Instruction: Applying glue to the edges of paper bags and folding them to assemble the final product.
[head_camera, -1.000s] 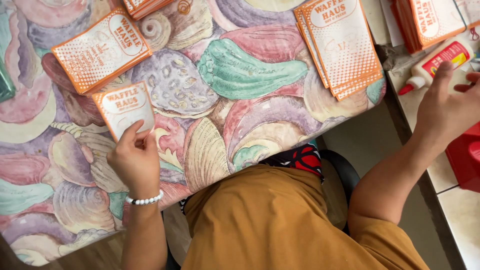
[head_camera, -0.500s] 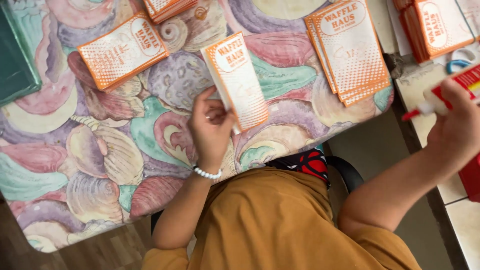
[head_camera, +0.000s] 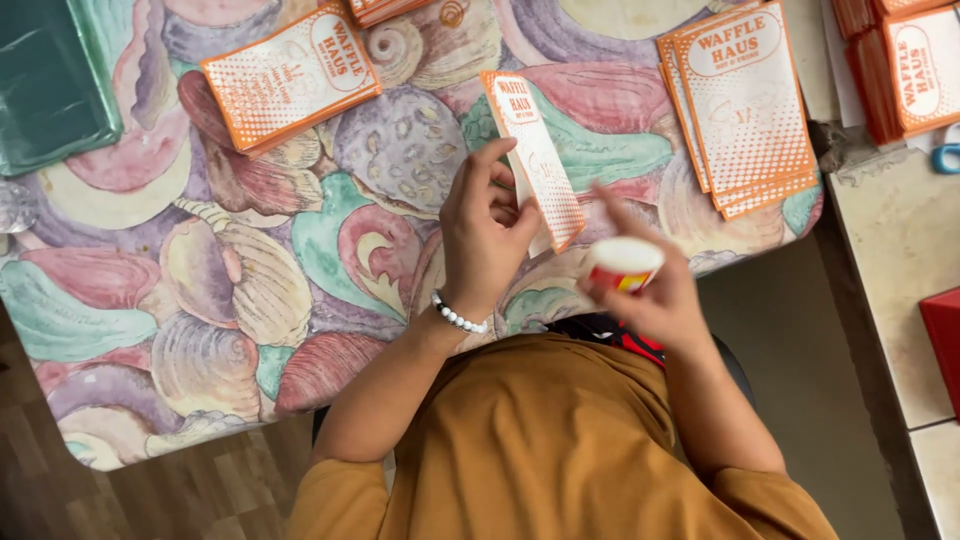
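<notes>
A: While the left hand (head_camera: 487, 235) rises off the table with its wrist bent back, the fingers curl around an orange-and-white paper bag (head_camera: 533, 160), thumb on one side, fingertips (head_camera: 484, 163) up the other, and the bag stands nearly on edge, tilted over the shell-patterned tablecloth (head_camera: 190, 300).

B: And look at the right hand (head_camera: 650, 285), just beside it and a touch nearer the body. The fingers wrap a glue stick (head_camera: 622, 262), its white round end turned up toward the camera. One finger sticks out straight toward the bag, though it's blurred, so I can't say whether it touches the paper.

A: Fair call. Both forearms come up from an ochre shirt (head_camera: 560, 450), elbows out, hands close together above the table's near edge. There's a white bead bracelet (head_camera: 458, 316) on the left wrist.

B: Round the table now: a stack of the same bags (head_camera: 292, 77) lies flat at upper left, well apart from the hands. Another stack (head_camera: 745, 105) sits at upper right, fanned a little.

A: More bags (head_camera: 905, 65) are piled on the pale counter (head_camera: 900, 260) to the right, past the table's edge. A dark green folded sheet (head_camera: 50, 85) lies in the far left corner.

B: So the bag is held in the air over the middle of the table, left hand gripping, right hand closed on the glue.
</notes>
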